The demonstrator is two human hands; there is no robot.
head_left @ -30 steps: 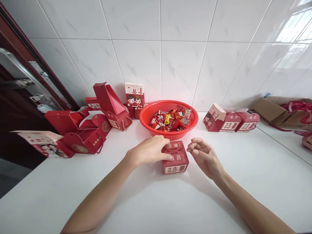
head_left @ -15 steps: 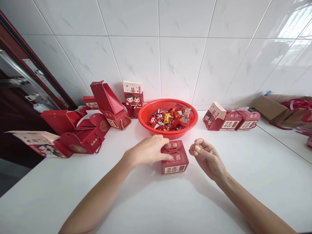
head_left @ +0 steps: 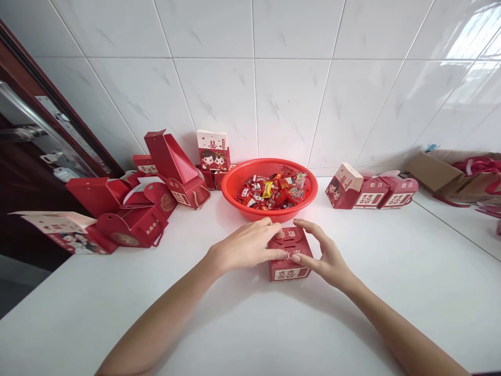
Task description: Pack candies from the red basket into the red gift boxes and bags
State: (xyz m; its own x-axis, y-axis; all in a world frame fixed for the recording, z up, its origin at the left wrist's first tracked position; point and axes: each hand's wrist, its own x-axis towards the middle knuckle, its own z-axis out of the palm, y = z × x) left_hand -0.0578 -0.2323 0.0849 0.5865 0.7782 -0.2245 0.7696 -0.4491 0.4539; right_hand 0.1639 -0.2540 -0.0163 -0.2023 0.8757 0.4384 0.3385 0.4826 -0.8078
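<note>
A red paper gift box [head_left: 289, 263] with gold and cream lettering sits on the white table in front of me, its two top flaps folded down flat. My left hand [head_left: 250, 245] grips it from the left, thumb on the front flap and fingers bent over the rear one. From the right, my right hand [head_left: 326, 256] spans the box, with the thumb on its top front and the index finger at the back edge. Just behind stands a red plastic basket [head_left: 270, 213] holding wrapped candies [head_left: 274, 192].
Several red gift boxes [head_left: 133, 227] crowd the left side, some with lids up. Another upright box [head_left: 214, 151] leans near the tiled wall. On the right, closed boxes [head_left: 370, 193] stand in a row, beside an open cardboard carton [head_left: 438, 175] with red ribbon.
The gift box has slid a little to the right with my left hand on it. My right hand has opened from a pinch and come onto the box.
</note>
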